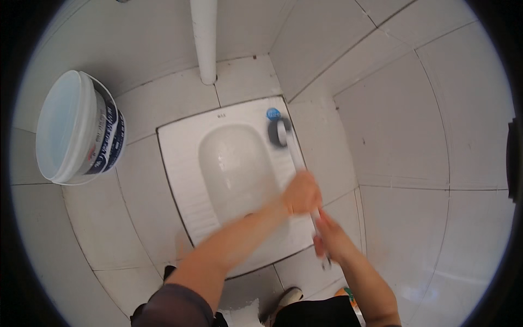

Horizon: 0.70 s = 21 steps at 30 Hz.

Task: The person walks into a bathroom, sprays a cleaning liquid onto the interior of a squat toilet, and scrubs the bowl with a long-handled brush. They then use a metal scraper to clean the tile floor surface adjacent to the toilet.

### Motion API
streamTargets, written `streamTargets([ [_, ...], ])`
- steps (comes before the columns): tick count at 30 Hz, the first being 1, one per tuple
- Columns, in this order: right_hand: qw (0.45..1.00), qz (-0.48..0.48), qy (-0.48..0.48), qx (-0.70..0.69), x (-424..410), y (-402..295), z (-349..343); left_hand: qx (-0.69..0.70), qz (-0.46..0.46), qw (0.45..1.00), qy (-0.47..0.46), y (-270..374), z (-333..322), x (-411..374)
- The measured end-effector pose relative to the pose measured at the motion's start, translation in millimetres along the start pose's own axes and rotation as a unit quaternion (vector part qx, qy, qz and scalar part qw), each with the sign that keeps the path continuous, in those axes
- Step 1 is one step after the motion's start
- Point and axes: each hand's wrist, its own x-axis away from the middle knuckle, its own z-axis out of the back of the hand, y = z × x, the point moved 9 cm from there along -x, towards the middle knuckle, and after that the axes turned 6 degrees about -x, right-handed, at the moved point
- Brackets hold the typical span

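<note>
Both my hands grip the white handle of a long-handled scrub brush (297,157). My left hand (303,193) is closed around the handle's middle, with the forearm reaching across the pan. Lower down, near the handle's end, my right hand (330,237) holds it too. The dark brush head (278,133), blurred, lies over the upper right part of the rim of a white ceramic squat toilet (184,171). Just above the head, a round blue sticker (273,114) is on the ceramic. The toilet's drain end is partly hidden behind my left forearm.
A white plastic bucket (81,131) with a wire handle and a printed band stands at the left. A white pipe (205,41) meets the floor behind the toilet. Tiled walls (400,122) close in on the right. An orange and green package (346,293) is partly visible beside my right leg.
</note>
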Motion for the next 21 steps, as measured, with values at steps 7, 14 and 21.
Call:
streamTargets([
  [7, 0.996, 0.080, -0.029, 0.019, -35, -67, -21, -0.107, -0.041, 0.987, 0.117, -54, 70, -34],
  [14, 0.988, -0.070, 0.050, 0.129, 44, 73, 36, 0.098, 0.032, 0.981, 0.164, 72, -30, 56],
  [21, 0.976, 0.047, 0.021, 0.214, -10, -27, 18, -0.061, 0.003, 0.989, 0.133, 1, 16, -7],
])
